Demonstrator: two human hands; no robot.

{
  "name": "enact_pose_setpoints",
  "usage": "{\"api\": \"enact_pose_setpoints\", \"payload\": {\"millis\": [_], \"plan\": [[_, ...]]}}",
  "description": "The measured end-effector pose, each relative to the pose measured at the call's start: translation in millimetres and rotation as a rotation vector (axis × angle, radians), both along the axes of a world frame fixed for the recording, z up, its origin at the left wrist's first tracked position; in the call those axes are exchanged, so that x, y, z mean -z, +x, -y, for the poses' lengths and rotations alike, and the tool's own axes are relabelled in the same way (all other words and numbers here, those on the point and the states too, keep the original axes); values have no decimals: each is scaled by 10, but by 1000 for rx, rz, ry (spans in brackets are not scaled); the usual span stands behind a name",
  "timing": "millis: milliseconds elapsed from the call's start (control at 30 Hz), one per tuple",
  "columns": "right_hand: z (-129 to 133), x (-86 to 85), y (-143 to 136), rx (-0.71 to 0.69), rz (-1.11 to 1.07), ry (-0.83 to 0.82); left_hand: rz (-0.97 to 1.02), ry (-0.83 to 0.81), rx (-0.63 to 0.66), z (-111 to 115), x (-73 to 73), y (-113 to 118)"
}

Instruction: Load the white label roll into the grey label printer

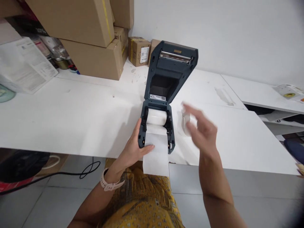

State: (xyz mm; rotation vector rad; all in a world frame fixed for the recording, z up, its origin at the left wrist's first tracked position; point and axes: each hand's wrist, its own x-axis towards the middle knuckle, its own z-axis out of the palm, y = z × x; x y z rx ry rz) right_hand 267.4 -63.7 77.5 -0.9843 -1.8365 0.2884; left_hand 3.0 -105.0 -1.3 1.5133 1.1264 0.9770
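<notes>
A dark blue-grey label printer (pixel 171 133) stands on the white table with its lid (pixel 172 68) tilted up. Inside it lies a roll of white label paper (pixel 156 117), whose loose strip (pixel 156 161) runs out over the front edge of the table. My left hand (pixel 135 147) grips the printer's front left corner, fingers along its side and thumb lying on the strip. To the right of the printer, my right hand (pixel 201 128) is in the air, motion-blurred, fingers apart and holding nothing. Partly behind it is a small white object (pixel 186 123), whose kind I cannot make out.
Cardboard boxes (pixel 95 60) are stacked at the back left, and a smaller taped box (pixel 139 51) stands by the wall. A clear-wrapped package (pixel 26 65) is at far left. Below the table edge hangs a black cable (pixel 71 173). Open shelving (pixel 276 115) lies on the right.
</notes>
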Motion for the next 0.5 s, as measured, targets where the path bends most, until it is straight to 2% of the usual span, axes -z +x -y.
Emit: {"api": "enact_pose_setpoints", "payload": {"millis": [33,100,200,267,300,367,467,500], "plan": [[-253,-70,51,114,-84,37,9,-37,5,-3,5,1],[-806,-220,117,148,-152,-24,38,-105,24,-14,8,2],[-1502,-463,121,22,-186,-221,109,-97,12,2,19,8],[-1699,-583,66,-50,-210,-320,145,-88,-24,43,39,18],[-1691,-611,25,-62,-220,-331,158,-87,-46,67,52,26],[-1474,-585,-71,-13,-239,-261,172,-90,-79,112,81,44],[-808,-360,-214,152,-260,-28,168,-80,-97,148,138,65],[-556,-255,-256,163,-234,22,163,-68,-102,153,163,66]]}}
